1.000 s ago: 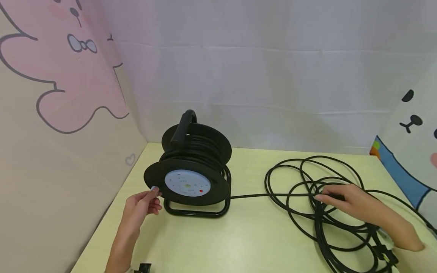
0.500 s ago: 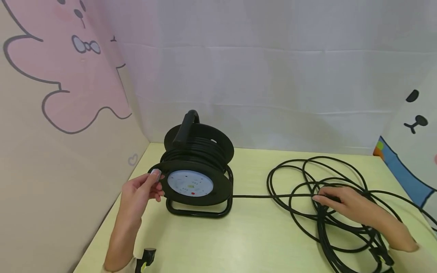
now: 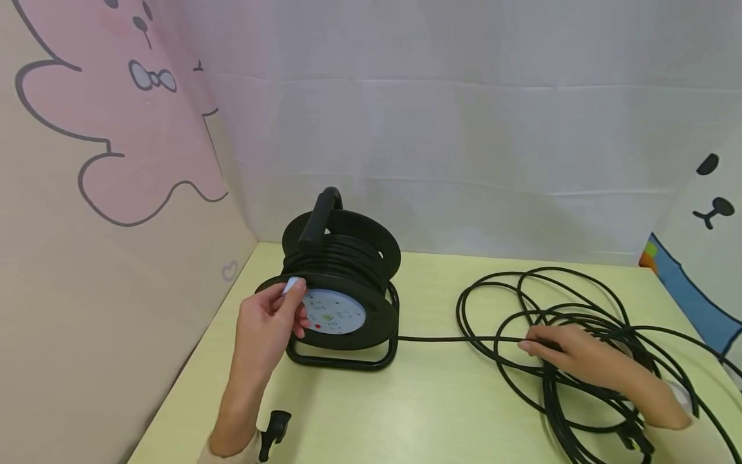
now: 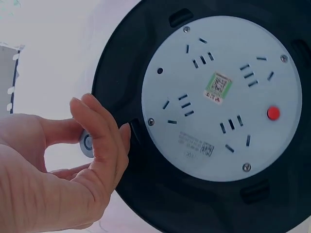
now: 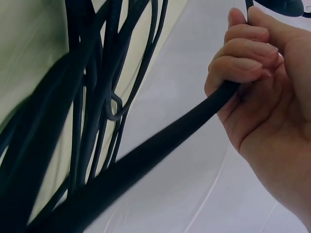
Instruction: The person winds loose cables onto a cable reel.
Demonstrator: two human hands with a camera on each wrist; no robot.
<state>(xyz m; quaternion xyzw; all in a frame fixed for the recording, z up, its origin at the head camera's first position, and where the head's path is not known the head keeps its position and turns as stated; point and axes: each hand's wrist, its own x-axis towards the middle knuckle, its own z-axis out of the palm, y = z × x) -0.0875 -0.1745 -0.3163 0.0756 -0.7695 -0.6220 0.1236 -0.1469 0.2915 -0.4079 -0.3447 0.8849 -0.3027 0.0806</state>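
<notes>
A black cable reel (image 3: 379, 317) stands on its tube frame, a pale socket disc (image 4: 221, 97) with a red button on its near side. My left hand (image 3: 263, 328) pinches a small grey crank knob (image 4: 87, 143) at the upper left of the near flange. Black cable (image 3: 435, 339) runs in a nearly straight line from the reel to my right hand (image 3: 580, 354), which grips it above the loose loops. In the right wrist view the cable (image 5: 160, 150) passes through the curled fingers, with thumb and index finger pinching it.
A tangle of loose cable loops (image 3: 481, 348) covers the right of the pale yellow table (image 3: 423, 412), one strand running off to the right. A white curtain (image 3: 464, 161) hangs behind, and printed cloth (image 3: 46, 258) borders the left side.
My left hand has carried the knob up and rightward, turning the drum clockwise; the red button has shifted left along the bottom. My right hand keeps its grip on the cable, slightly lower.
</notes>
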